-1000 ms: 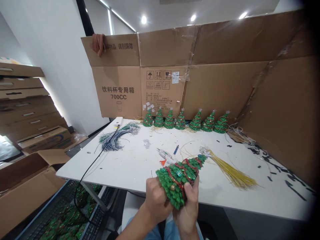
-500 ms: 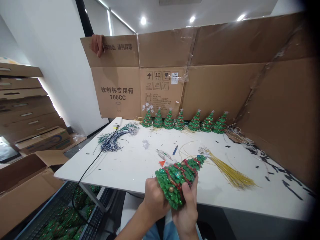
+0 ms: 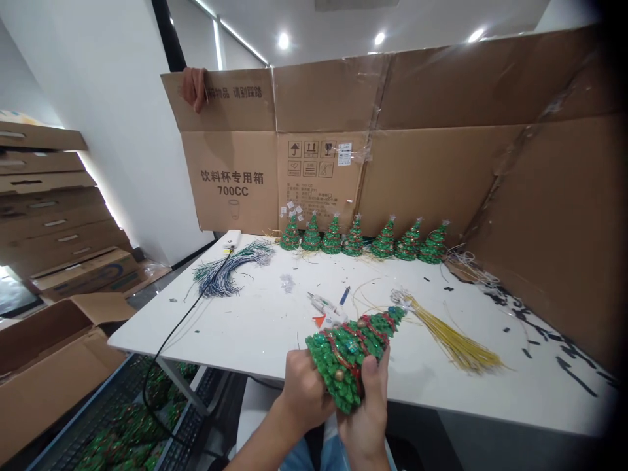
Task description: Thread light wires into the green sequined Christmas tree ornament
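Note:
A green Christmas tree ornament (image 3: 350, 350) with red garland and gold balls is tilted over the table's front edge, its tip pointing to the upper right. My right hand (image 3: 367, 405) is wrapped round its lower right side, thumb on the front. My left hand (image 3: 307, 389) is closed at the base on the left, its fingers partly hidden; what they grip there, besides perhaps the tree's base, cannot be seen. Just behind the tree lie a white tool (image 3: 324, 305) with an orange part and a blue strip (image 3: 344, 295).
Several small trees (image 3: 353, 237) stand along the cardboard wall (image 3: 422, 163). Yellow wires (image 3: 454, 337) lie right, dark wires (image 3: 220, 278) left, on the white table (image 3: 235, 333). Black scraps (image 3: 549, 333) lie far right. A black cable (image 3: 169, 337) hangs over the left edge, above a crate of trees (image 3: 132, 425).
The view has shifted very slightly. Both hands and the tree stay in nearly the same position, and my right thumb sits a little differently on the tree.

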`<state>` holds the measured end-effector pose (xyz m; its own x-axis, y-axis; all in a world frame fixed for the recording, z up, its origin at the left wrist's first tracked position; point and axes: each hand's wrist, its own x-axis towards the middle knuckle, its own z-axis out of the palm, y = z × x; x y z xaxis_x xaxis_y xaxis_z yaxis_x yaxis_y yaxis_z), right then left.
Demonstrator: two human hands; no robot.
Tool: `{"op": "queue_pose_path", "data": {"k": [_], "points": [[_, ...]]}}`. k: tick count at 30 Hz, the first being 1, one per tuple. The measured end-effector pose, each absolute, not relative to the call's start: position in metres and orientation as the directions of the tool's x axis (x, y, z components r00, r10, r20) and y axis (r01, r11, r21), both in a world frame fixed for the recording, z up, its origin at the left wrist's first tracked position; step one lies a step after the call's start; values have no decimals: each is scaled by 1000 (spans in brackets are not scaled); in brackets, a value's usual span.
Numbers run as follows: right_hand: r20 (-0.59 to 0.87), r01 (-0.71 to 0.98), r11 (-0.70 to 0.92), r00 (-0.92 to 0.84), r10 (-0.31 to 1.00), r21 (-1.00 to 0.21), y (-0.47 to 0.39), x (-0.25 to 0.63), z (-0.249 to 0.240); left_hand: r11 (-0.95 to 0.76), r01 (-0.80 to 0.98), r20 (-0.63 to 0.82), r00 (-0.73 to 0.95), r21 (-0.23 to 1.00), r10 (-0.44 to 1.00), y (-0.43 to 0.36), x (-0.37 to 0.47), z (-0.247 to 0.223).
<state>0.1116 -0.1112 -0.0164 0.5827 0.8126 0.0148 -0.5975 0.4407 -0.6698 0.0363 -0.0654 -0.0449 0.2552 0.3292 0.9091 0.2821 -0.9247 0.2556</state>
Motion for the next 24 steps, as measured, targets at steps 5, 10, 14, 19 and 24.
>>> {"op": "queue_pose_path", "data": {"k": [5, 10, 14, 19, 24], "points": [[-8, -612, 445, 593, 805, -654, -109, 112, -20, -920, 278, 906, 243, 276, 345, -63, 38, -49], [-19, -596, 475, 635, 772, -648, -106, 113, -20, -927, 239, 919, 205, 288, 338, -61, 42, -51], [-61, -610, 464, 644, 762, -643, -105, 115, -22, -917, 279, 918, 199, 283, 344, -64, 43, -47], [-166, -702, 417, 601, 782, -577, -105, 120, -21, -920, 288, 914, 226, 267, 337, -72, 43, -35], [-220, -748, 391, 571, 791, -536, -104, 127, -12, -916, 301, 878, 315, 266, 359, -75, 41, -31]]}}
